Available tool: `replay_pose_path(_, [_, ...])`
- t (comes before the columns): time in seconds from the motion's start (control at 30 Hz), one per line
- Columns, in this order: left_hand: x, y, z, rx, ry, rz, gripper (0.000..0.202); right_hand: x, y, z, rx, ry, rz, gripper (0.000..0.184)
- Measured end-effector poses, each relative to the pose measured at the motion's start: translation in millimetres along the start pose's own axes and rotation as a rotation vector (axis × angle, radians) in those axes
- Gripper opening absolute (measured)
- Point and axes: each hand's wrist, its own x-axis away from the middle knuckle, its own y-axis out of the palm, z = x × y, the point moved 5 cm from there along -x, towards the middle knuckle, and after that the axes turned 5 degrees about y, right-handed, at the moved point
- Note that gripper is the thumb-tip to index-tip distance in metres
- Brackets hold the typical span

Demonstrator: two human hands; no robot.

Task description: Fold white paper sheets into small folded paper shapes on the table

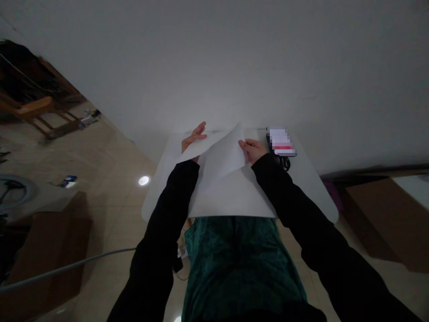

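White sheet (225,152) raised and curling above the table (310,194), toward its far edge, between two hands.
The right hand (254,150) pinches the sheet's right edge between thumb and fingers; the left hand (193,137) has its fingers extended and parted, partly hidden behind the sheet's lifted left part, and whether it touches the paper I cannot tell. The sheet looks like thin paper: probably very light, floppy, and easily creased or torn, so it is best taken by opposite edges or corners with a soft pinch, the middle left unpressed. Near the table's far right corner, just beyond the right hand, lies a dark-edged item (280,141) with a blurred face, a black cable (285,163) beside it. Behind the far edge stands a pale wall (214,67).
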Motion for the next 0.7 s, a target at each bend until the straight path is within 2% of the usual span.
replay_pose_path(0.07, [-4, -16.6, 13, -0.022, 0.092, -0.041, 0.028, -5, -12, -2, 0.167, 0.036, 0.021, 0.028])
replay_pose_path(0.17, [-5, -46.1, 15, -0.28, -0.029, -0.386, 0.029, -10, -24, -6, 0.516, 0.042, -0.052, 0.013])
replay_pose_path(0.2, [-4, -61.1, 12, -0.389, -0.104, -0.456, 0.032, -12, -26, -7, 0.624, 0.041, -0.085, 0.012])
replay_pose_path(0.3, [1, -113.0, -2, -0.771, -0.343, -0.417, 0.019, -12, -29, -8, 0.845, 0.038, -0.165, 0.013])
replay_pose_path(0.37, [3, -135.8, -1, -0.893, -0.341, -0.285, 0.023, -11, -29, -10, 0.95, 0.03, -0.19, 0.013])
replay_pose_path(0.43, [4, -144.0, 4, -0.944, -0.315, -0.187, 0.03, -9, -28, -14, 1.076, 0.01, -0.177, 0.017])
replay_pose_path(0.5, [2, -136.8, 12, -0.939, -0.274, -0.15, 0.032, -7, -27, -19, 1.227, -0.025, -0.144, 0.019])
replay_pose_path(0.57, [-3, -115.3, 23, -0.907, -0.202, -0.157, 0.031, -5, -24, -22, 1.389, -0.06, -0.124, 0.018])
replay_pose_path(0.63, [-8, -82.3, 34, -0.844, -0.091, -0.192, 0.026, -2, -20, -23, 1.506, -0.074, -0.127, 0.019])
replay_pose_path(0.7, [-10, -41.7, 37, -0.792, -0.019, -0.322, 0.027, 2, -14, -22, 1.571, -0.076, -0.137, 0.022])
